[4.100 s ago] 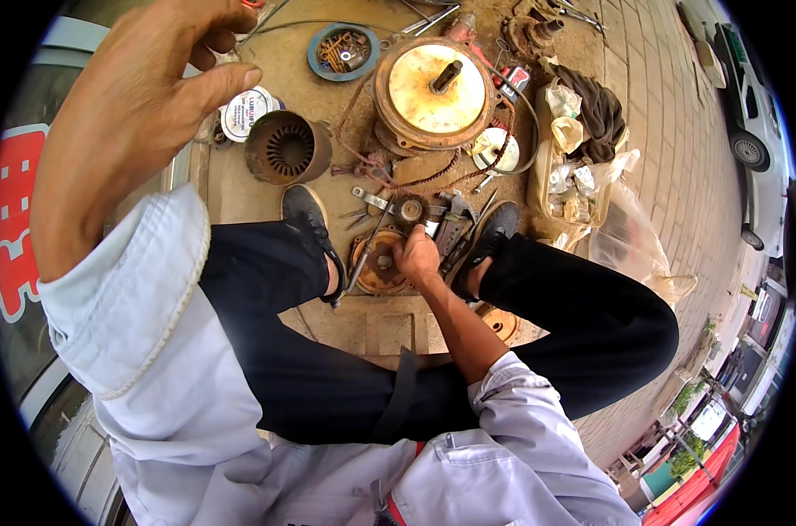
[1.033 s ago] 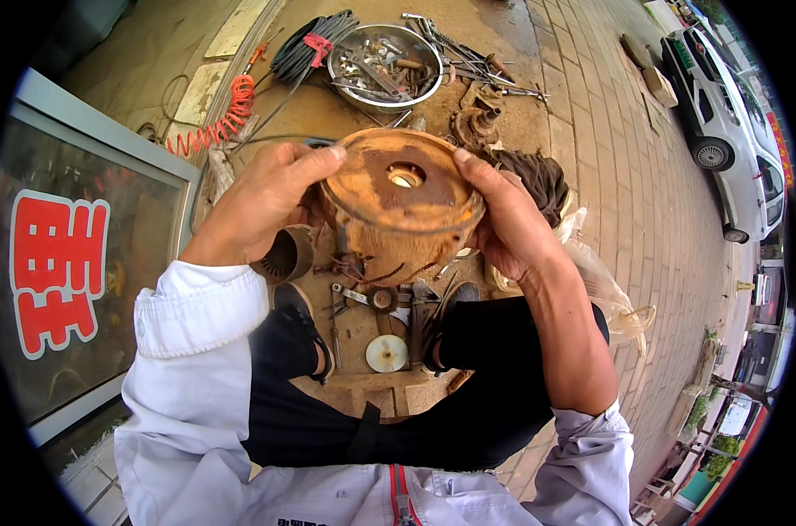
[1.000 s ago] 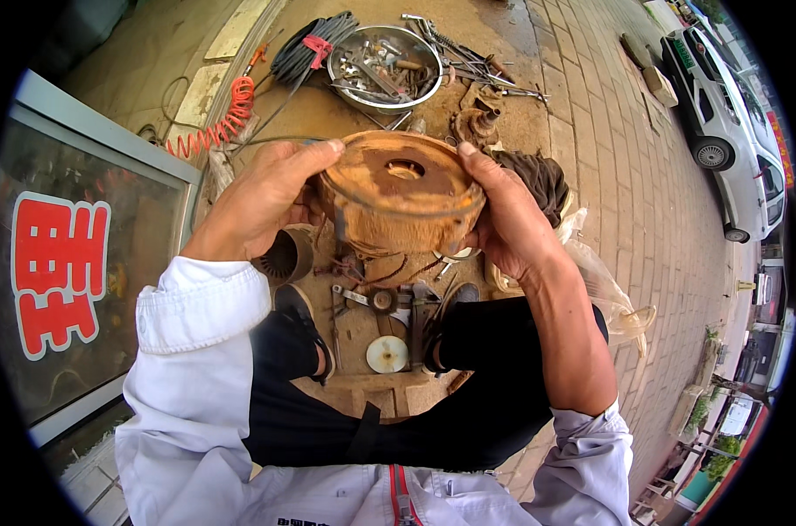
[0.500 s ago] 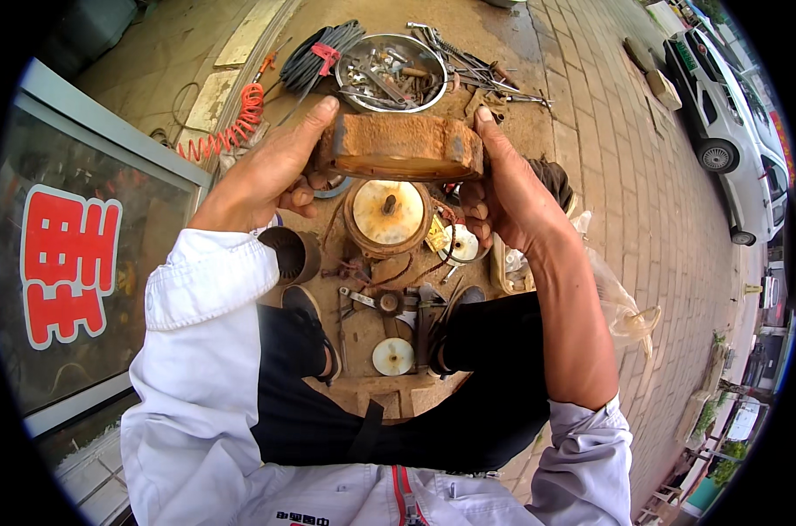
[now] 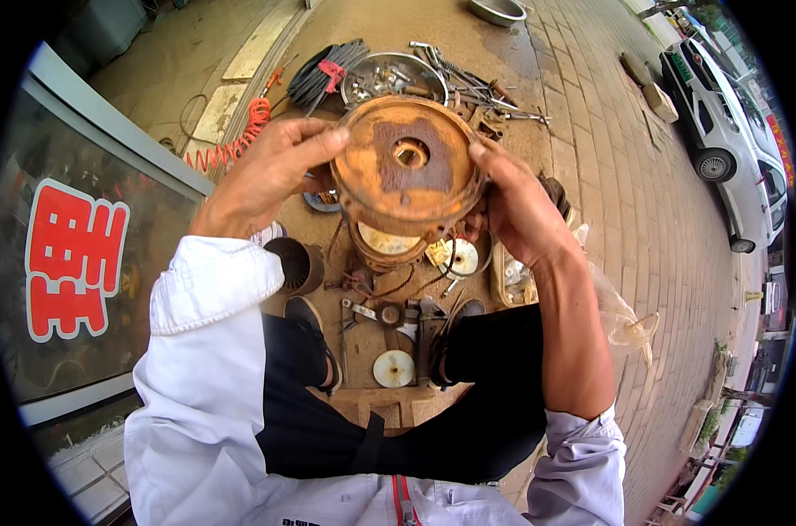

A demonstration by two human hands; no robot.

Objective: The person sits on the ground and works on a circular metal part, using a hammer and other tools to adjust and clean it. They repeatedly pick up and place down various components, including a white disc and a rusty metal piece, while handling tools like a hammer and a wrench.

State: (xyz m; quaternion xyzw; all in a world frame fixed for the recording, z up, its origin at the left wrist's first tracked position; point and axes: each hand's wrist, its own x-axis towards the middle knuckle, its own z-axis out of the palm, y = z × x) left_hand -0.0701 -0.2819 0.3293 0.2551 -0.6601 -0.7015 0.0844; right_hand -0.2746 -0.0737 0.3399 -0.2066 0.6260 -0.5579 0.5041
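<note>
Both my hands hold up a rusty round metal cover [image 5: 411,182] with a hole in its middle and a dark patch around it. My left hand [image 5: 271,171] grips its left rim, thumb on top; my right hand [image 5: 516,202] grips the right rim the same way. The cover's round face is tilted toward me. Partly hidden beneath it stands a rusty cylindrical housing [image 5: 387,245] with a pale round top. A dark hollow cylinder [image 5: 294,263] is to its left, and a white disc [image 5: 460,256] with a central hole to its right.
Between my feet lie a metal puller-like tool [image 5: 389,313] and another pale disc [image 5: 393,369]. Farther off are a metal bowl [image 5: 396,57] of small parts, a black cable coil [image 5: 323,74], several hand tools [image 5: 477,86] and a red coiled hose [image 5: 253,123]. A glass door [image 5: 144,263] stands left.
The cover, seen edge-on before, is now tipped so its round face shows. Both hands have turned with it and keep hold of its rim.
</note>
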